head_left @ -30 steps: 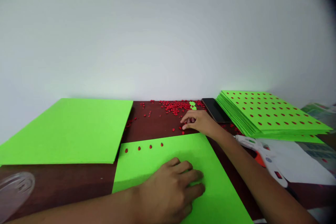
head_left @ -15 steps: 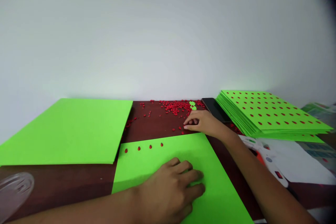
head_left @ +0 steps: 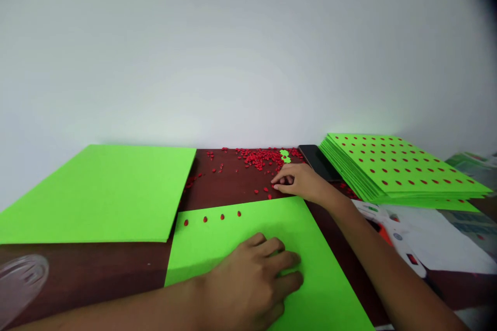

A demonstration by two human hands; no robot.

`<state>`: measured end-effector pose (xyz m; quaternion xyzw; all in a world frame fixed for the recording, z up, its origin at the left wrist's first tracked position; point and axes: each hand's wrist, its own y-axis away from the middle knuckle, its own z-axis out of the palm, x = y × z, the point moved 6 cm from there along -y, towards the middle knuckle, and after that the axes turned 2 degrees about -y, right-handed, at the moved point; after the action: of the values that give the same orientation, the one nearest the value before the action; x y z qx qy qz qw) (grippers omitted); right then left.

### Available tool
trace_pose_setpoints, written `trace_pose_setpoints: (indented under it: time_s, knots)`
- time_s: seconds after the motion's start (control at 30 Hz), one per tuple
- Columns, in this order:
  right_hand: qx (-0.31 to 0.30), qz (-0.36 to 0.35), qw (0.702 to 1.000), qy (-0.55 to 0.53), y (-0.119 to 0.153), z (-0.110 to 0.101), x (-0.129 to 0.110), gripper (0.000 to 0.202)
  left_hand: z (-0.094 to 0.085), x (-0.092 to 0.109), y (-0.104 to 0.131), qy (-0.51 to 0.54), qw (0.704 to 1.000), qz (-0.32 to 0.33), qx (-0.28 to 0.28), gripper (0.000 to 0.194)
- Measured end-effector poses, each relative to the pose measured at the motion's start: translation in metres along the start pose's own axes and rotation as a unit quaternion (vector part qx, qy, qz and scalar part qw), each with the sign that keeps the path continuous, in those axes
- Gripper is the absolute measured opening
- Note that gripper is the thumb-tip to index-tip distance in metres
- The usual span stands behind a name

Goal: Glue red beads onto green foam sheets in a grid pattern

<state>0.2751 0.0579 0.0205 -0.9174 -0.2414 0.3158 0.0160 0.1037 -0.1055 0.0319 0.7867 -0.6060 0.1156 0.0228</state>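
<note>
Right now, one left hand point(head_left: 254, 282) lies on one green sheet point(head_left: 322, 248), its grip loose with the fingers apart. Four red bits point(head_left: 222, 216) sit in a row along that sheet's far edge. One right hand point(head_left: 297, 181) reaches past the edge, thumb and forefinger at one red bit point(head_left: 272, 186); I can't tell whether they pinch it. Three loose bits point(head_left: 266, 189) lie nearby on the desk point(head_left: 217, 189), and beyond is one heap point(head_left: 258, 158), too many to count. Around them are one plain stack point(head_left: 104, 194), one phone point(head_left: 320, 163), one dotted stack point(head_left: 399, 163) and one white-and-orange tool point(head_left: 402, 245).
</note>
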Motion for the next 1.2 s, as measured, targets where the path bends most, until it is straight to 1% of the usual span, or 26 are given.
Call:
trace_pose_setpoints:
  time_s: [0.23,0.6,0.67,0.73,0.8,0.87,0.97,1.03,1.2]
  knots:
    - [0.014,-0.012,1.0,0.018,-0.001,0.002,-0.001,0.013,0.0,0.001,0.0,0.006,1.0,0.001,0.0,0.035]
    - [0.027,0.004,0.999,0.029,-0.001,0.004,-0.001,0.008,0.0,0.001,0.0,-0.002,1.0,0.005,0.013,0.033]
    - [0.035,0.006,0.999,0.017,0.0,0.003,-0.004,0.008,0.001,0.001,0.0,-0.002,1.0,0.006,0.013,0.033]
    - [0.038,-0.003,0.999,-0.012,0.001,0.001,-0.013,0.006,0.001,0.0,0.001,0.0,1.0,0.007,0.016,0.034]
    - [0.021,-0.032,0.998,-0.056,0.004,0.002,-0.029,0.004,0.002,0.0,0.001,0.002,1.0,0.01,0.017,0.035]
    - [-0.014,-0.071,0.992,-0.101,0.006,0.006,-0.048,0.006,0.002,0.0,0.001,0.002,1.0,0.013,0.017,0.035]
    - [-0.062,-0.118,0.982,-0.131,0.01,0.016,-0.069,0.009,0.002,0.0,0.001,0.002,1.0,0.017,0.015,0.034]
    - [-0.074,-0.131,0.98,-0.129,0.01,0.022,-0.074,0.01,0.003,0.0,0.001,0.003,1.0,0.017,0.012,0.033]
    - [-0.089,-0.137,0.979,-0.12,0.01,0.031,-0.07,0.008,0.003,0.0,0.001,0.005,1.0,0.018,0.012,0.035]
